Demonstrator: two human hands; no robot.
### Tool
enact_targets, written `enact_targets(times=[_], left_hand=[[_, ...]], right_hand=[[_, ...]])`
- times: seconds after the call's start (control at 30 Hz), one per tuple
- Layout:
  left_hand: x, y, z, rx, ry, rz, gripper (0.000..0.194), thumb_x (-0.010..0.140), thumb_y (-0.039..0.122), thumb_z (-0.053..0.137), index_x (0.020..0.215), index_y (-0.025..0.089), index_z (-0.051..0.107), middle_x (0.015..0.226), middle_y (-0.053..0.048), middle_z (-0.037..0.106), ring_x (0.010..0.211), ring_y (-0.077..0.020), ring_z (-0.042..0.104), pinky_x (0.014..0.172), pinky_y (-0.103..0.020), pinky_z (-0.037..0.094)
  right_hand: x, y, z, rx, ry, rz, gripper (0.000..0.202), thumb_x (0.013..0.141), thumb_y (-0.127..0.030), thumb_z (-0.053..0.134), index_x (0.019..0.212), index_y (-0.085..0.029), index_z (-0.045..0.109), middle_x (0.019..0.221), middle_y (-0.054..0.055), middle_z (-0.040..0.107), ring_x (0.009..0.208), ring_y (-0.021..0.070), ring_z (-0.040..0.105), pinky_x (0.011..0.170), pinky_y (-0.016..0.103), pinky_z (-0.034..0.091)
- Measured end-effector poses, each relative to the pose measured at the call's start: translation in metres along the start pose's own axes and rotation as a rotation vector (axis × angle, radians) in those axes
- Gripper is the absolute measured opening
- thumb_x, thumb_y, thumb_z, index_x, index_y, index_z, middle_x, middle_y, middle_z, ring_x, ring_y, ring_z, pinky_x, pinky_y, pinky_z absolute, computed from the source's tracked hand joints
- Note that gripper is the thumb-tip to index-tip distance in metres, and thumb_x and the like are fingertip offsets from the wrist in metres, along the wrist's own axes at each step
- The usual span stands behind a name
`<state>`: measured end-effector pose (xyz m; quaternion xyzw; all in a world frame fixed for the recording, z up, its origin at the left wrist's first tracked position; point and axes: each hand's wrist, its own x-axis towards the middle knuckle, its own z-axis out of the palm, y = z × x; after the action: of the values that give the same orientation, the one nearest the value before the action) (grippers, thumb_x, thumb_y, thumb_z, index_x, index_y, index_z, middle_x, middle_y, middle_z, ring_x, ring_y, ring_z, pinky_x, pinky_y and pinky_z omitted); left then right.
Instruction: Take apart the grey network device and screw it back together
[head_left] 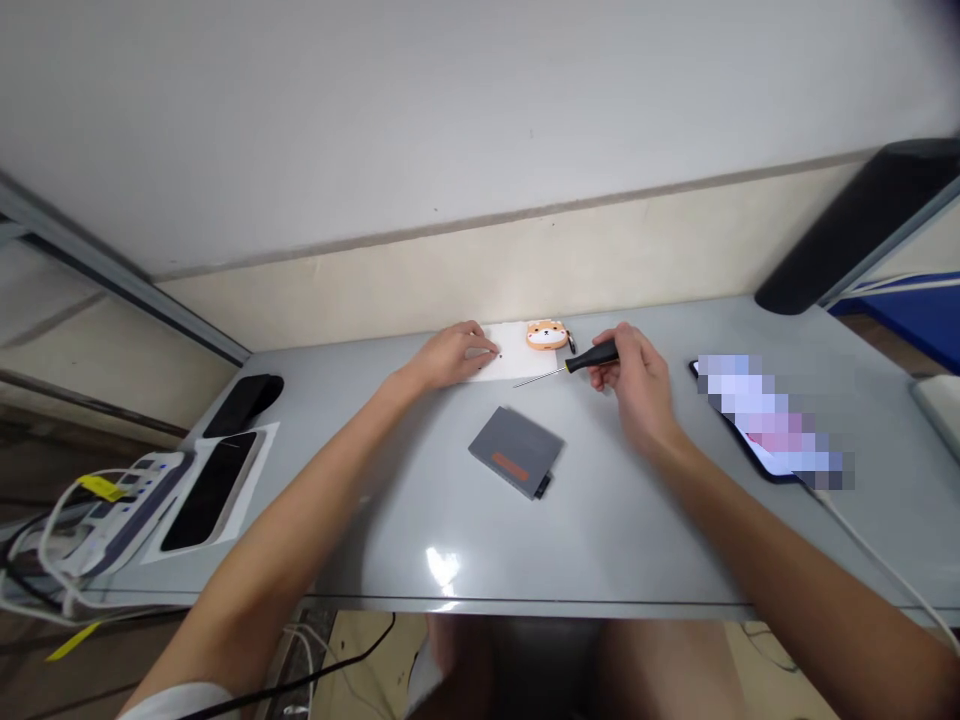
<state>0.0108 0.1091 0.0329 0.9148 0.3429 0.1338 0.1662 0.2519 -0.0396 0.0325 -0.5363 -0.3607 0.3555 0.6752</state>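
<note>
My right hand [636, 382] holds a screwdriver [592, 357] by its black handle, its thin shaft pointing left above the desk. My left hand [454, 355] rests at the left edge of a white sheet [517, 362], fingertips near a tiny dark speck on it; whether they pinch anything is too small to tell. An orange and white animal-faced case [547, 336] with a small ring sits on the sheet. Nearer the front, a flat grey box-like device [517, 450] with a reddish label lies on the desk, a small black piece sticking out at its lower right corner.
A lit phone [765, 420] with a white cable lies at the right. On the left are a dark phone [210, 490], a black object [238, 403] and a power strip [131, 510] with cables. A black cylinder [855, 225] leans at the back right.
</note>
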Motion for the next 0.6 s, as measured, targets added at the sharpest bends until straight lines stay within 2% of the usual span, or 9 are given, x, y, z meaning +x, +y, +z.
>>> enact_targets(times=[0.13, 0.3, 0.4, 0.47, 0.53, 0.6], left_hand=[[0.003, -0.008, -0.002, 0.006, 0.033, -0.019, 0.033, 0.096, 0.043, 0.06, 0.112, 0.026, 0.085, 0.119, -0.01, 0.07, 0.09, -0.0231, 0.066, 0.088, -0.037, 0.053], [0.004, -0.012, -0.005, -0.061, -0.021, -0.073, 0.036, 0.094, 0.045, 0.062, 0.112, 0.026, 0.085, 0.12, -0.011, 0.071, 0.085, -0.0218, 0.066, 0.082, -0.035, 0.054], [-0.009, -0.004, -0.01, -0.123, 0.003, -0.073, 0.038, 0.096, 0.05, 0.06, 0.112, 0.027, 0.085, 0.117, -0.011, 0.073, 0.098, -0.0265, 0.068, 0.087, -0.037, 0.055], [-0.026, 0.007, -0.013, -0.182, 0.018, -0.103, 0.042, 0.099, 0.055, 0.058, 0.122, 0.029, 0.082, 0.121, -0.01, 0.073, 0.104, -0.0277, 0.068, 0.091, -0.037, 0.055], [-0.047, 0.021, -0.015, -0.271, -0.081, -0.119, 0.05, 0.097, 0.061, 0.062, 0.137, 0.032, 0.074, 0.138, -0.01, 0.07, 0.105, -0.0271, 0.068, 0.091, -0.039, 0.057], [-0.068, 0.035, -0.016, -0.345, -0.236, -0.037, 0.065, 0.089, 0.061, 0.077, 0.148, 0.037, 0.065, 0.15, -0.008, 0.065, 0.123, -0.0309, 0.063, 0.103, -0.044, 0.055]], right_hand=[[-0.002, 0.003, 0.001, -0.014, -0.012, -0.025, 0.053, 0.09, -0.075, 0.064, 0.081, -0.023, 0.063, 0.06, -0.003, 0.058, 0.052, 0.0118, 0.053, 0.051, 0.025, 0.045], [-0.001, -0.001, 0.0, -0.024, 0.015, 0.0, 0.052, 0.088, -0.075, 0.065, 0.079, -0.023, 0.064, 0.06, -0.002, 0.058, 0.051, 0.0122, 0.052, 0.051, 0.026, 0.043], [0.004, -0.009, -0.006, -0.059, 0.074, -0.025, 0.049, 0.092, -0.07, 0.063, 0.076, -0.024, 0.063, 0.058, -0.003, 0.054, 0.051, 0.0132, 0.049, 0.05, 0.027, 0.041], [0.008, -0.017, -0.013, -0.089, 0.176, -0.069, 0.046, 0.096, -0.063, 0.061, 0.071, -0.024, 0.061, 0.059, -0.002, 0.049, 0.052, 0.0143, 0.047, 0.049, 0.029, 0.038], [0.009, -0.026, -0.02, -0.112, 0.27, -0.141, 0.044, 0.098, -0.052, 0.06, 0.064, -0.025, 0.059, 0.061, -0.001, 0.047, 0.055, 0.0157, 0.045, 0.051, 0.031, 0.036], [0.006, -0.034, -0.024, -0.152, 0.273, -0.267, 0.044, 0.098, -0.041, 0.059, 0.057, -0.025, 0.055, 0.061, 0.001, 0.046, 0.058, 0.017, 0.044, 0.054, 0.033, 0.034]])
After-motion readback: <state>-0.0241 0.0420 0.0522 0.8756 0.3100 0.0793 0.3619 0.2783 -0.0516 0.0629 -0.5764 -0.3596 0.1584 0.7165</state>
